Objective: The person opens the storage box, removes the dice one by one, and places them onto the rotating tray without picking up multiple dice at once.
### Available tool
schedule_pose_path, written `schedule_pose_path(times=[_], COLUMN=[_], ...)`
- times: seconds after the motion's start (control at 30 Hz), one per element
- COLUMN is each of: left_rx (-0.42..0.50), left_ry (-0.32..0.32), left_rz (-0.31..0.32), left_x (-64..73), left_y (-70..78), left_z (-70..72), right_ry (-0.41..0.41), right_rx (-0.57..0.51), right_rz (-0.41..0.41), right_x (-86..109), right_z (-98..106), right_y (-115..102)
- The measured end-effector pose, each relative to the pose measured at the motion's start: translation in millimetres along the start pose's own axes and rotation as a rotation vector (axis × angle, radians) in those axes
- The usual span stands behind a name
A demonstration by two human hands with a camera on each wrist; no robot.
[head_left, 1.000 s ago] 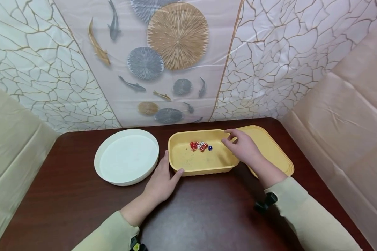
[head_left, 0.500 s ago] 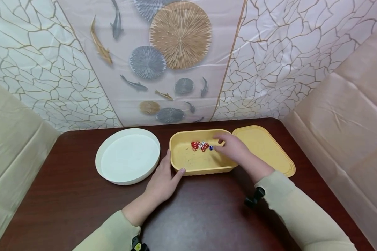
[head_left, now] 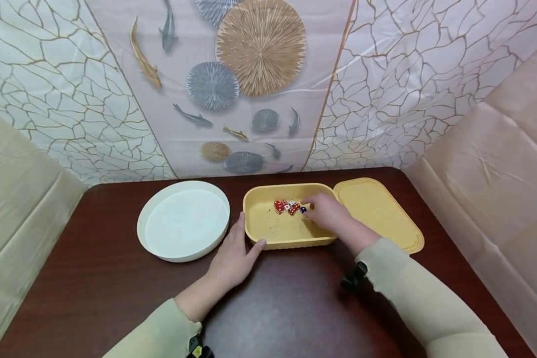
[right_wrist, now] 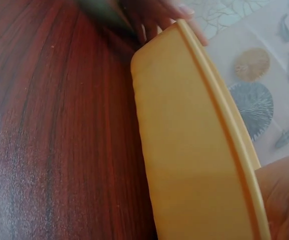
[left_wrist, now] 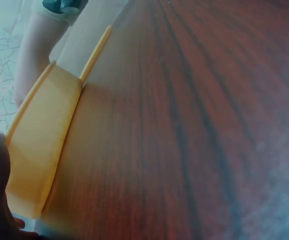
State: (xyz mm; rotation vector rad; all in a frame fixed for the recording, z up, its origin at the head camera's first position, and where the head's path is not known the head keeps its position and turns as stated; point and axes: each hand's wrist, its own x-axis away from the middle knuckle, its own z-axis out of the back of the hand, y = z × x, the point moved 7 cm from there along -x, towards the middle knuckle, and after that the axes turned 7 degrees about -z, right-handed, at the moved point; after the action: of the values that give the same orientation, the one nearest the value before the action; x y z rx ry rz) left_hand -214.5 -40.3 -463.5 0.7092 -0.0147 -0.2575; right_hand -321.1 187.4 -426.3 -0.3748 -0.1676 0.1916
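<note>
A yellow rectangular box point(head_left: 268, 233) holds several red and white dice point(head_left: 287, 207) in a cluster and one blue die point(head_left: 303, 210) at the cluster's right side. My right hand point(head_left: 326, 213) reaches down inside, its thumb and forefinger spread on either side of the blue die; whether they touch it is too small to tell. With straight fingers along the left wall and the thumb at the front corner, my left hand point(head_left: 230, 256) rests against the box. The left wrist view shows the box's outer wall point(left_wrist: 44, 135), and the right wrist view its front wall point(right_wrist: 184, 130).
A round white tray point(head_left: 183, 221) stands left of the box. On the right lies a flat yellow lid point(head_left: 380, 211), next to the box's right end. The dark wood table point(head_left: 268, 303) has a patterned cloth backdrop behind it.
My right hand has moved left and down into the box, from its right rim to the blue die. My left hand has stayed against the box. The dice keep their places.
</note>
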Motion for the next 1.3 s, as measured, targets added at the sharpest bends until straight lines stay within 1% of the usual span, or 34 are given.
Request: schedule_pose_path(times=[0.1, 0.23, 0.33, 0.43, 0.73, 0.93, 1.1, 1.3], left_rx=[-0.001, -0.001, -0.005, -0.01, -0.008, -0.004, -0.006, 0.006], left_ry=[0.004, 0.005, 0.002, -0.001, -0.002, -0.002, -0.005, 0.01], left_rz=[-0.002, -0.006, -0.007, -0.007, -0.002, 0.007, 0.001, -0.009], left_x=[-0.1, -0.4, -0.3, 0.0, 0.2, 1.0, 0.2, 2.8], left_y=[0.7, 1.2, 1.2, 1.6, 2.2, 1.4, 1.2, -0.2], left_z=[0.2, 0.1, -0.2, 0.1, 0.6, 0.2, 0.4, 1.3], right_ry=[-0.002, -0.007, -0.009, -0.004, 0.007, 0.016, 0.027, 0.041], right_rx=[0.047, 0.105, 0.13, 0.138, 0.147, 0.144, 0.12, 0.072], right_rz=[-0.01, -0.042, -0.066, -0.069, -0.076, -0.062, -0.072, -0.102], right_x=[-1.7, -1.8, -1.6, -2.2, -3.5, -0.9, 0.9, 2.3], right_z=[-2.3, -3.6, -4.2, -4.9, -8.0, -7.2, -3.8, -0.7], right_y=[-0.8, -1.2, -0.6, -0.9, -0.5, -2.0, -2.4, -2.3])
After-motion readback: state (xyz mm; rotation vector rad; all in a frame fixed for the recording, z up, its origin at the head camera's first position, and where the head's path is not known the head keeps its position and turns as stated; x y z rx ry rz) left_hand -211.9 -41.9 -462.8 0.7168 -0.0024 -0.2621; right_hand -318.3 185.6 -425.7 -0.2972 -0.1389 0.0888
